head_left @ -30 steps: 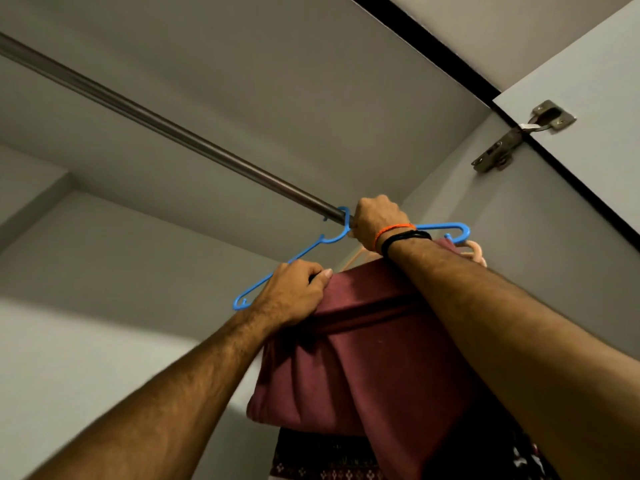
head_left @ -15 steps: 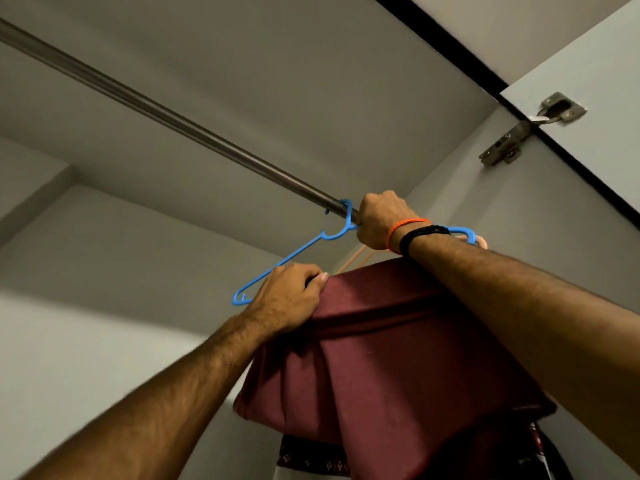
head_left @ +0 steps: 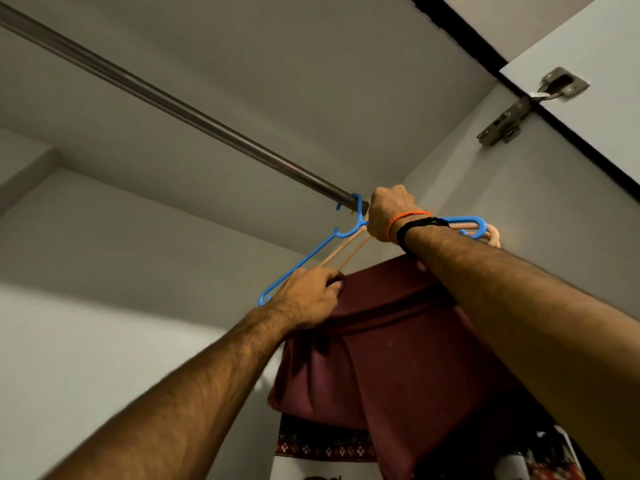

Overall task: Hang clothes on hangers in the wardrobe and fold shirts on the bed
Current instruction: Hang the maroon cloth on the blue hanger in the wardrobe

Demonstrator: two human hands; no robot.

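The maroon garment hung folded over the lower bar of a blue hanger at the right end of the wardrobe rail, both arms reaching up to it. Within the last second the hanger's hook had settled over the rail, and a peach hanger had come into fuller view just behind the blue one. The right hand was curled in a closed grip at the hanger's neck, just under the rail. The left hand pinched the cloth against the hanger's left arm, its fingers bent tight round the fold. By the look of it, the hanging was all but done, with only the release and perhaps a smoothing of the drape left. A patterned fabric showed below.
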